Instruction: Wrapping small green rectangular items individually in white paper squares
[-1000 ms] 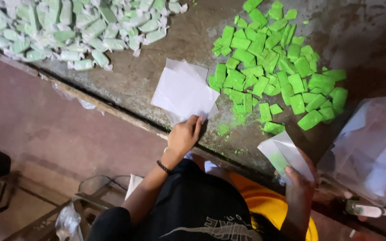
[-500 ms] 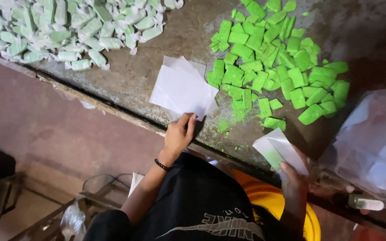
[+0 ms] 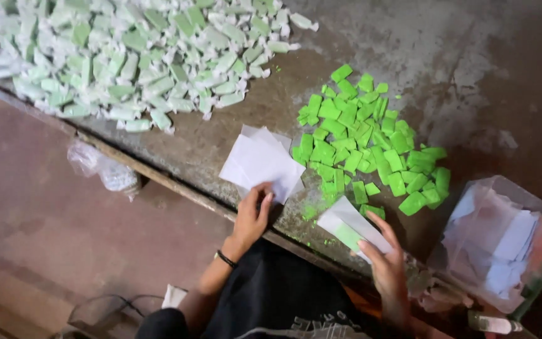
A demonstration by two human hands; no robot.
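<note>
My left hand point(image 3: 252, 216) rests its fingertips on the near edge of a small stack of white paper sheets point(image 3: 260, 160) lying on the worn table point(image 3: 472, 75). My right hand point(image 3: 384, 263) holds a green bar partly wrapped in a white paper sheet point(image 3: 349, 229) just above the table's front edge. A heap of bare bright-green bars point(image 3: 371, 141) lies right of the paper stack. At the upper left spreads a large pile of paper-wrapped pale green bars point(image 3: 127, 56).
A clear plastic bag holding more white sheets point(image 3: 500, 242) sits at the right. A crumpled plastic bag point(image 3: 105, 169) hangs by the table's wooden front edge point(image 3: 158, 179). Below lies a reddish floor point(image 3: 51, 238). Green crumbs dot the table near the bars.
The view has shifted, so the piles sit lower in the picture. My left hand stays on the paper stack; my right hand keeps the wrapped bar and has moved up closer to the table.
</note>
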